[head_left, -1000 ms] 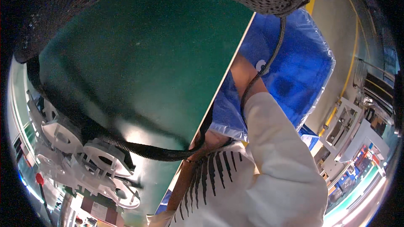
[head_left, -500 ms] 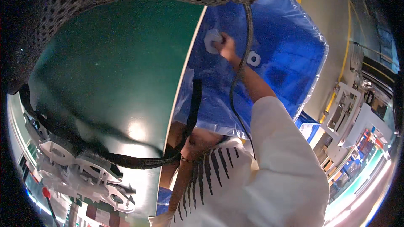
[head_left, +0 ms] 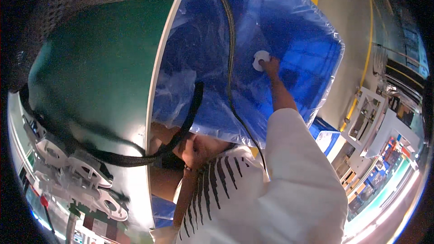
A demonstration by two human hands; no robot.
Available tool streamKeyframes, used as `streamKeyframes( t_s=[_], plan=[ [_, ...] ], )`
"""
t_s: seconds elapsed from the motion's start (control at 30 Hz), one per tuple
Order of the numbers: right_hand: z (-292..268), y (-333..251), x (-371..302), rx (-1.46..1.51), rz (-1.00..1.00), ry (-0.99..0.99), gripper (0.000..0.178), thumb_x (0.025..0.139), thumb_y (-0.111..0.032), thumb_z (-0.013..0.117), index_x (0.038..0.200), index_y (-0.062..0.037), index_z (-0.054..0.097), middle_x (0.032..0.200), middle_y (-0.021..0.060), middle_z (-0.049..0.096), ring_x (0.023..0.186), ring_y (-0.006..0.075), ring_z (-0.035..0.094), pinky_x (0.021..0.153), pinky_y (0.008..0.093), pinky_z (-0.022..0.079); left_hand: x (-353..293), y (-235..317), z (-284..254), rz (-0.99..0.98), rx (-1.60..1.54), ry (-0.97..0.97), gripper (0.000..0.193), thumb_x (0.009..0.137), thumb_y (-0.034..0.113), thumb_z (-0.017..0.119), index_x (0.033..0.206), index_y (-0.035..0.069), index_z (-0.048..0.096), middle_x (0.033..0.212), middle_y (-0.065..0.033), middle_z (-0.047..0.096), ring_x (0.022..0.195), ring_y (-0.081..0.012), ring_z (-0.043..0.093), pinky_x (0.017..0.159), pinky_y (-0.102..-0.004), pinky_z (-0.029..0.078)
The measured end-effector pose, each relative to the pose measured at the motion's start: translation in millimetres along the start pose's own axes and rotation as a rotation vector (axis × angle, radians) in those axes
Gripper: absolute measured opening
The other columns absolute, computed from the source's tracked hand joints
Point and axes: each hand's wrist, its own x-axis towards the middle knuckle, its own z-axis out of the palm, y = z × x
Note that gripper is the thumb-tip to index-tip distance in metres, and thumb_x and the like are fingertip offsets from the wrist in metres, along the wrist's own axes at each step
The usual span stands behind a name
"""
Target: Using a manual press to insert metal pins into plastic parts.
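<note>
A large blue bin (head_left: 312, 31) with a clear plastic liner stands right of the green table. Inside it, my right hand (head_left: 271, 67) is closed on a white ring-shaped plastic part (head_left: 260, 57) with a round hole, the fingers at its right side. My left hand (head_left: 191, 150) is low, by the bin's near edge and close to my lap, with a dark band at the wrist. A black strap passes in front of it, and its fingers cannot be made out clearly.
Left of the bin lies the green tabletop (head_left: 99, 77) with a pale edge. White molded plastic parts (head_left: 88, 169) sit at its near left. A dark cable (head_left: 231, 63) hangs across the view. A smaller blue bin (head_left: 324, 133) and machinery (head_left: 366, 113) stand at right.
My right hand has moved right across the bin, from a translucent octagonal piece to the white ring. The octagonal piece no longer shows distinctly. The view has shifted right; my left hand stays low.
</note>
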Motion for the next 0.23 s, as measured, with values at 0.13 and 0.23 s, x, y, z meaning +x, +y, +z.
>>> streamKeyframes(
  t_s=[0.13,0.23],
  plan=[
    [6,-33,-11,-0.167,-0.032,0.210,0.044,0.055,-0.021,0.074,0.092,0.0010,0.064,0.091,0.0195,0.064,0.085,0.0339,0.062,0.078,0.0396,0.048,9,40,-5,0.072,0.126,0.032,0.029,0.078,0.025,0.060,0.098,0.004,0.061,0.085,-0.0141,0.062,0.072,-0.0260,0.061,0.065,-0.0318,0.049],
    [-14,-99,-27,0.059,-0.060,0.072,0.048,0.056,-0.021,0.073,0.097,0.0006,0.063,0.097,0.0202,0.063,0.091,0.0337,0.060,0.084,0.0395,0.046,10,23,-9,0.311,0.187,0.108,0.029,0.075,0.014,0.061,0.104,0.007,0.060,0.077,-0.0097,0.059,0.065,-0.0247,0.059,0.057,-0.0313,0.048]
  ],
)
